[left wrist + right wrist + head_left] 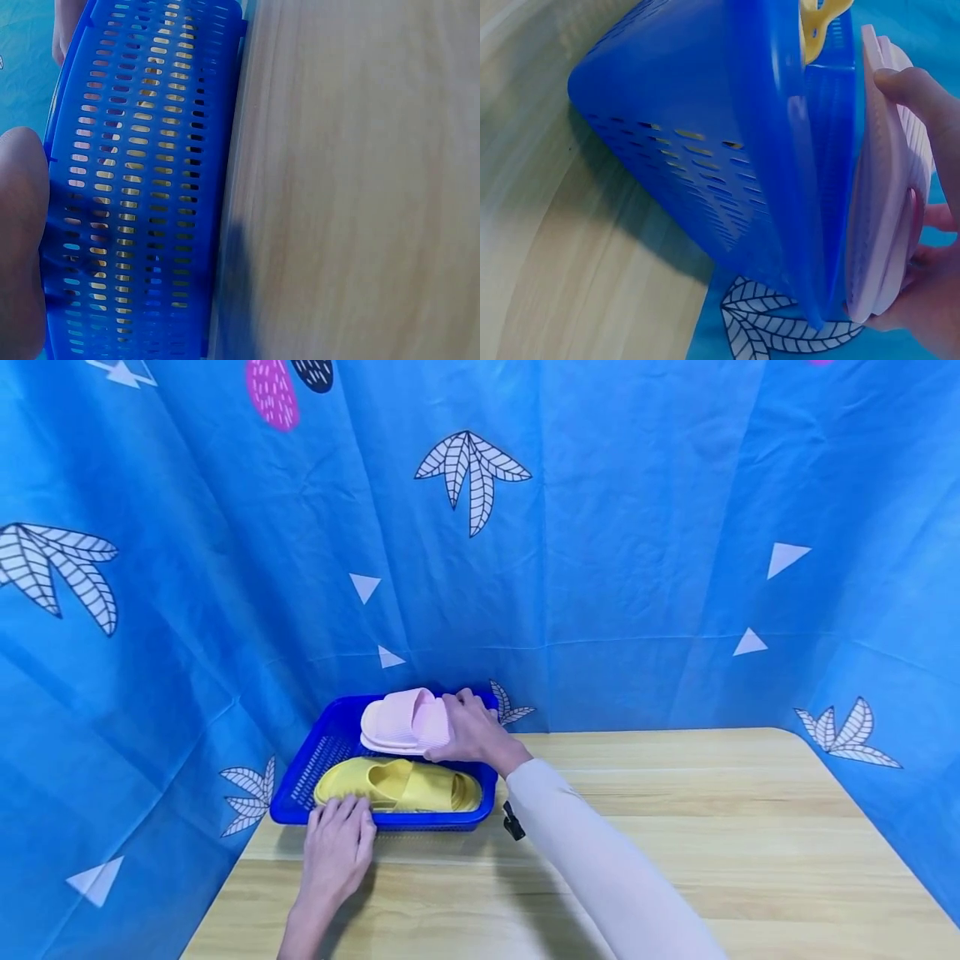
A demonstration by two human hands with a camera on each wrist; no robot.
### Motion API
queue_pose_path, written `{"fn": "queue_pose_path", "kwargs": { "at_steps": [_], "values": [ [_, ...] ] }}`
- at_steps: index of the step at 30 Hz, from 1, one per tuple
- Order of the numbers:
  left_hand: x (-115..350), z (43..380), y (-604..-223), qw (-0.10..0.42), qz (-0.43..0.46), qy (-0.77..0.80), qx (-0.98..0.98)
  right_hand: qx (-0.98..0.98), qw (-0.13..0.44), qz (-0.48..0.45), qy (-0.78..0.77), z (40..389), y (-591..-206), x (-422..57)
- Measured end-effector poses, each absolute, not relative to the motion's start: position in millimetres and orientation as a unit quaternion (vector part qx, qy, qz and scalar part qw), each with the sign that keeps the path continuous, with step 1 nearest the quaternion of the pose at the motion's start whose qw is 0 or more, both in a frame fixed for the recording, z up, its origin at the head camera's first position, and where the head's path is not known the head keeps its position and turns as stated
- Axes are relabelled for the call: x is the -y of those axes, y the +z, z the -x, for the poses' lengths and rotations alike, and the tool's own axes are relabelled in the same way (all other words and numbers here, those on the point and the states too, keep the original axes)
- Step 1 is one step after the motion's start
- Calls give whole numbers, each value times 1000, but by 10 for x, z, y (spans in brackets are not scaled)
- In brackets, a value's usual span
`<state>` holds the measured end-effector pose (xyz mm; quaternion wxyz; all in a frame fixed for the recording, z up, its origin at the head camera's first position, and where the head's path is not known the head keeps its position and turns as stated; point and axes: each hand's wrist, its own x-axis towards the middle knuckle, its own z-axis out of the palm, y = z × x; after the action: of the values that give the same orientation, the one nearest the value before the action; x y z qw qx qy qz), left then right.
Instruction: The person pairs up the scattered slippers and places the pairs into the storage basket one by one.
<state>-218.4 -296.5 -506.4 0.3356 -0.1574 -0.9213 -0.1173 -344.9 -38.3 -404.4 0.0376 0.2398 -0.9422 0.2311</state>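
Observation:
A blue plastic basket [300, 777] with slotted walls stands at the far left of the table. Yellow slippers [423, 789] lie inside it along the near side. My right hand [472, 731] grips a pair of pink slippers [397, 722] at one end, over the back of the basket; in the right wrist view the thumb [911, 90] presses one sole and the fingers lie on the other side. My left hand [337, 843] holds the basket's near rim, fingers bent over it beside the yellow slippers. The left wrist view shows the slotted wall [135, 195] and part of that hand [21, 240].
A light wood-grain table [697, 835] extends to the right of the basket. Blue patterned cloth [630, 527] hangs behind the table and along both sides. A small black clip [513, 821] shows by the right sleeve [592, 860].

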Motion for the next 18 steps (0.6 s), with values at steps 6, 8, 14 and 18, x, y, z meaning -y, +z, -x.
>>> {"fn": "queue_pose_path", "kwargs": {
  "at_steps": [6, 8, 14, 18],
  "values": [
    [2975, 2198, -5066, 342, 158, -115, 919, 948, 28, -232, 216, 3493, -4068, 446],
    [2976, 2196, -5064, 341, 157, -115, 920, 949, 26, -231, 212, 3495, -4065, 468],
    [2968, 2181, -5055, 331, 153, -114, 924, 951, 7, -225, 210, 3488, -4064, 530],
    [2969, 2163, -5055, 332, 153, -115, 924, 952, -10, -222, 211, 3492, -4092, 549]
  ]
}}
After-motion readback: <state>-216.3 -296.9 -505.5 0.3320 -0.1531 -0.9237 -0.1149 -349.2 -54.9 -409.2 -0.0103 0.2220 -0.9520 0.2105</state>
